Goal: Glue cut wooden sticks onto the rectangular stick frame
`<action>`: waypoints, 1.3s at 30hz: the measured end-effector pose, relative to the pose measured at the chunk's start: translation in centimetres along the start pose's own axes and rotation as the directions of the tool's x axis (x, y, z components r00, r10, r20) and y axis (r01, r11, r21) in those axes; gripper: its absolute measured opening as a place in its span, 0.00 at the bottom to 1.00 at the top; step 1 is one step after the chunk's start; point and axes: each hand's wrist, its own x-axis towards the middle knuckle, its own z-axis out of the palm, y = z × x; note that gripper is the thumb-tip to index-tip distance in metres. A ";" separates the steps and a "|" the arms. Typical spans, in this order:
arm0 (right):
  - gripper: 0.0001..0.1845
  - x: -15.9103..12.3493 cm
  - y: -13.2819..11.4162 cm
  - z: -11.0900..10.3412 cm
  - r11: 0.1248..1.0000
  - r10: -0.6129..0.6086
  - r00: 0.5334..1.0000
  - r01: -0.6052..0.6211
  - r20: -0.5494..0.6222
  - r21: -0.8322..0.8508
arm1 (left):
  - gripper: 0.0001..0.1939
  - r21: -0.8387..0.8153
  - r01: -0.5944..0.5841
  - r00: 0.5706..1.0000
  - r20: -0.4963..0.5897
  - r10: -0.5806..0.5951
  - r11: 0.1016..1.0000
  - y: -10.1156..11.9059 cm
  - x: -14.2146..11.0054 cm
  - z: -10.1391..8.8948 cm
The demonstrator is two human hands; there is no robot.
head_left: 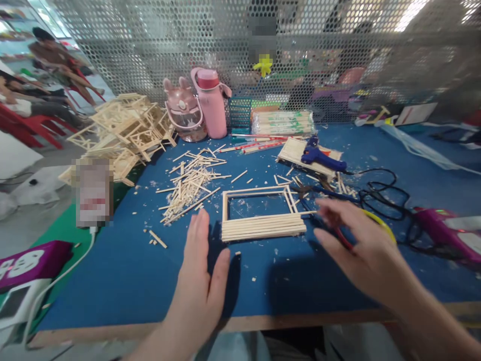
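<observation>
A rectangular frame of thin wooden sticks (263,228) lies on the blue tabletop, with several sticks laid side by side along its near edge. One stick pokes out past its right end. My left hand (201,273) is just left of the frame and nearer to me, holding nothing, its thumb apart from the fingers. To the right, my right hand (361,245) is open over a cutting tool (302,190), thumb and fingers apart. That hand partly hides the tool's red and yellow handle parts, and I see no clear grip on them.
A heap of stick offcuts (191,183) lies left of the frame. Behind are a blue glue gun (321,158) on a wooden panel, packaged sticks (283,123) and a pink bottle (212,110). Wooden structures (128,130) are piled at left; black cable (387,193) loops at right.
</observation>
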 end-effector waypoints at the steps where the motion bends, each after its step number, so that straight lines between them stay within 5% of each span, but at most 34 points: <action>1: 0.22 -1.3 -0.5 0.9 0.991 0.085 0.996 -0.087 0.019 0.105 | 0.32 -0.020 0.060 0.998 0.033 -0.059 0.998 -0.1 -0.8 0.3; 4: 0.26 -4.2 -1.5 3.7 0.932 0.246 0.969 -0.239 0.007 0.272 | 0.32 -0.073 0.158 0.987 0.039 -0.155 0.985 0.0 -2.5 1.6; 8: 0.30 -4.6 -2.0 5.5 0.916 0.330 0.943 -0.307 -0.050 0.260 | 0.31 -0.088 0.126 0.992 -0.015 -0.128 0.988 0.5 -2.9 2.5; 21: 0.30 -3.8 -2.0 5.6 0.933 0.259 0.966 -0.246 -0.016 0.263 | 0.30 -0.066 0.083 0.996 -0.029 -0.085 0.994 0.6 -2.3 2.7; 29: 0.29 -4.0 -1.5 5.5 0.773 0.384 0.918 -0.263 -0.095 0.578 | 0.35 -0.187 0.124 0.980 -0.133 -0.150 0.975 -0.7 -3.2 2.7; 31: 0.23 -3.5 -0.9 4.4 0.821 0.358 0.922 -0.236 -0.146 0.520 | 0.32 -0.140 0.061 0.981 -0.175 -0.086 0.988 -0.5 -2.4 1.5; 34: 0.15 -1.6 0.1 2.3 0.963 0.156 0.968 -0.105 -0.197 0.248 | 0.21 -0.039 -0.178 0.969 -0.180 0.168 0.983 0.8 0.8 -0.6; 37: 0.13 1.1 0.5 0.6 0.995 -0.077 0.997 0.078 -0.028 0.060 | 0.13 -0.069 -0.411 0.907 0.066 0.415 0.909 2.8 5.6 -1.1; 39: 0.12 2.4 0.5 0.1 0.989 -0.145 0.983 0.142 0.113 0.035 | 0.14 -0.083 -0.453 0.864 0.207 0.460 0.888 4.0 8.3 -0.1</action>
